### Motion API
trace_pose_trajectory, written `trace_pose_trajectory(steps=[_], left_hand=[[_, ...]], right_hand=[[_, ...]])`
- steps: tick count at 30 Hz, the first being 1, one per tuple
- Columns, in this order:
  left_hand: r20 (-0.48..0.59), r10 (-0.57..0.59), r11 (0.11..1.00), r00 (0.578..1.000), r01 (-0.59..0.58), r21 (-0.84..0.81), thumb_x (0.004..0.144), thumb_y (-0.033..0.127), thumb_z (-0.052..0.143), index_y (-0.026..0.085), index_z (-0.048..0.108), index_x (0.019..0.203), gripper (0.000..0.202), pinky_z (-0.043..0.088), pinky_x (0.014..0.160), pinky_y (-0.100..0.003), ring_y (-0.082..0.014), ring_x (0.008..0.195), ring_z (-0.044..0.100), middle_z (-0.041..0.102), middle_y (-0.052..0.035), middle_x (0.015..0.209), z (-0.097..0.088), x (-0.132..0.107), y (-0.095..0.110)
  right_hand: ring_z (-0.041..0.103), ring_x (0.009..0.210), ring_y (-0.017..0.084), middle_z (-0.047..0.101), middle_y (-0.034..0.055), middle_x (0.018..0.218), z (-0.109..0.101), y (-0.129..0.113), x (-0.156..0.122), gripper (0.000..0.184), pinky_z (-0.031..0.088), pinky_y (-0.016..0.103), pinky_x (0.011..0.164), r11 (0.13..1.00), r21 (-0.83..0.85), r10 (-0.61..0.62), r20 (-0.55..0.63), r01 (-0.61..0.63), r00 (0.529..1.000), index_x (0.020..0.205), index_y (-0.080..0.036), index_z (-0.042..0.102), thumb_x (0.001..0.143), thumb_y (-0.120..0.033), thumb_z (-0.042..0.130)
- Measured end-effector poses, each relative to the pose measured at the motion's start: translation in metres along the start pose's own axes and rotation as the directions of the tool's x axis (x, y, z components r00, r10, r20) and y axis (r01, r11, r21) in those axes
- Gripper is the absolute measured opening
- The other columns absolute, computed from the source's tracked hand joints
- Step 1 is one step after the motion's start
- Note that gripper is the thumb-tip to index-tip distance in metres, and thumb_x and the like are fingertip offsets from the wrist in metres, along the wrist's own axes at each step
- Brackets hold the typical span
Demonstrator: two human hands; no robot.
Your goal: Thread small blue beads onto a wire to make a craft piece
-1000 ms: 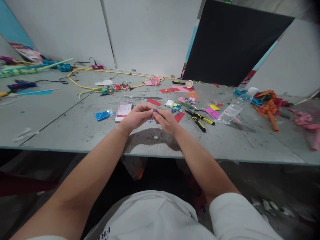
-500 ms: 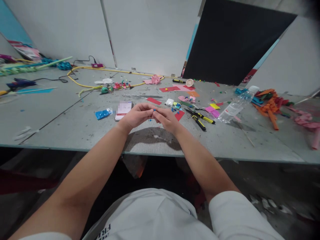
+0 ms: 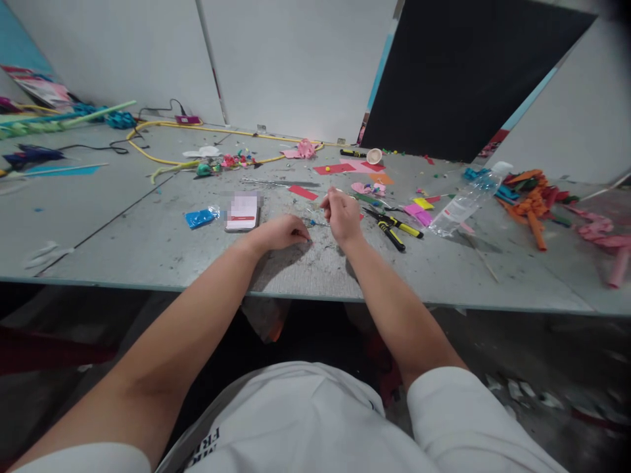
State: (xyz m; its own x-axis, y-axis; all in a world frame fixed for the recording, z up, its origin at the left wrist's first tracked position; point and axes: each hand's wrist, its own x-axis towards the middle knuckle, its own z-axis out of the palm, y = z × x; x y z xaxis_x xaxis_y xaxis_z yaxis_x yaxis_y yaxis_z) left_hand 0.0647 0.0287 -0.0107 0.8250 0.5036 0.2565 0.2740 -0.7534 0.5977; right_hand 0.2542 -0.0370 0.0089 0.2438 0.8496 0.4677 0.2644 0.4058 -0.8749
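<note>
My left hand (image 3: 282, 233) is low over the table, its fingertips pinched together near the surface. A tiny dark bluish bit seems to be at those fingertips, too small to name. Beside it, slightly farther back, my right hand (image 3: 344, 213) is raised with its fingers curled closed; the palm hides what they hold, if anything. Small blue bits (image 3: 313, 223) lie between the hands. Left of my left hand is a phone (image 3: 243, 213), with a blue packet (image 3: 198, 217) beyond it. Pliers (image 3: 394, 227) with yellow-and-black handles lie right of my right hand.
A clear plastic bottle (image 3: 470, 200) stands tilted-looking at the right, near orange crumpled strips (image 3: 530, 207). Red paper pieces (image 3: 302, 192) and a yellow cord (image 3: 172, 161) lie farther back. A black panel (image 3: 468, 79) leans at the rear wall. The table's front edge (image 3: 305, 297) crosses below my hands.
My hands, together before, have parted. The left hand has lowered toward the table; the right has moved right and back with its fingers curled. The view has shifted slightly.
</note>
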Motion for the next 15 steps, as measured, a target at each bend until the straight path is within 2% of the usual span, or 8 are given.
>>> trace_pose_trajectory(steps=[2,4,6,8,10,15], left_hand=[[-0.008,0.009,1.0,1.0,-0.009,0.019,0.081,0.023,0.078,0.025,0.087,0.087,0.011,0.052,0.08,-0.032,-0.0222,0.081,0.071,0.081,-0.0072,0.088,0.0,-0.001,-0.002],[-0.077,-0.018,0.997,0.997,0.024,0.075,0.083,0.021,0.075,0.024,0.087,0.092,0.016,0.052,0.081,-0.032,-0.022,0.081,0.07,0.081,-0.0073,0.09,-0.003,-0.002,-0.004],[-0.173,-0.085,0.979,0.981,0.114,0.167,0.081,0.017,0.073,0.022,0.087,0.093,0.019,0.051,0.079,-0.032,-0.0216,0.077,0.067,0.079,-0.0073,0.087,-0.006,-0.003,-0.005],[-0.225,-0.152,0.947,0.962,0.207,0.246,0.079,0.015,0.071,0.021,0.086,0.09,0.02,0.05,0.077,-0.032,-0.0218,0.074,0.065,0.078,-0.0076,0.083,-0.009,-0.004,-0.008],[-0.215,-0.187,0.932,0.959,0.242,0.271,0.077,0.014,0.07,0.021,0.086,0.086,0.019,0.05,0.076,-0.033,-0.0226,0.073,0.065,0.078,-0.0081,0.083,-0.011,-0.005,-0.011],[-0.159,-0.187,0.942,0.969,0.223,0.249,0.07,0.015,0.068,0.022,0.085,0.082,0.022,0.049,0.068,-0.032,-0.0225,0.068,0.065,0.079,-0.0071,0.077,-0.01,-0.007,-0.017]], right_hand=[[0.049,0.057,0.014,0.049,-0.0018,0.059,0.0,0.001,0.0,0.066,0.042,0.03,0.059,1.0,-0.029,-0.001,0.031,0.002,1.0,0.071,-0.024,0.057,0.103,-0.079,0.043],[0.049,0.057,0.014,0.049,-0.0023,0.059,0.001,0.002,0.0,0.063,0.042,0.03,0.06,0.999,-0.044,-0.006,0.047,0.008,0.999,0.072,-0.024,0.057,0.104,-0.076,0.044],[0.048,0.057,0.014,0.049,-0.0027,0.059,0.001,0.002,0.0,0.06,0.041,0.03,0.06,0.998,-0.058,-0.003,0.053,0.006,0.999,0.072,-0.024,0.056,0.104,-0.074,0.046],[0.048,0.057,0.014,0.049,-0.0029,0.059,0.001,0.002,0.001,0.059,0.04,0.03,0.061,0.997,-0.081,0.0,0.053,0.005,0.999,0.071,-0.024,0.056,0.105,-0.072,0.047],[0.047,0.059,0.014,0.048,-0.0031,0.058,0.001,0.003,0.002,0.058,0.04,0.031,0.062,0.994,-0.108,-0.007,0.053,0.013,0.999,0.07,-0.024,0.055,0.105,-0.07,0.048],[0.05,0.063,0.016,0.049,-0.0024,0.06,0.002,0.006,0.003,0.052,0.038,0.031,0.065,0.992,-0.12,-0.034,0.082,0.044,0.996,0.068,-0.024,0.053,0.106,-0.06,0.053]])
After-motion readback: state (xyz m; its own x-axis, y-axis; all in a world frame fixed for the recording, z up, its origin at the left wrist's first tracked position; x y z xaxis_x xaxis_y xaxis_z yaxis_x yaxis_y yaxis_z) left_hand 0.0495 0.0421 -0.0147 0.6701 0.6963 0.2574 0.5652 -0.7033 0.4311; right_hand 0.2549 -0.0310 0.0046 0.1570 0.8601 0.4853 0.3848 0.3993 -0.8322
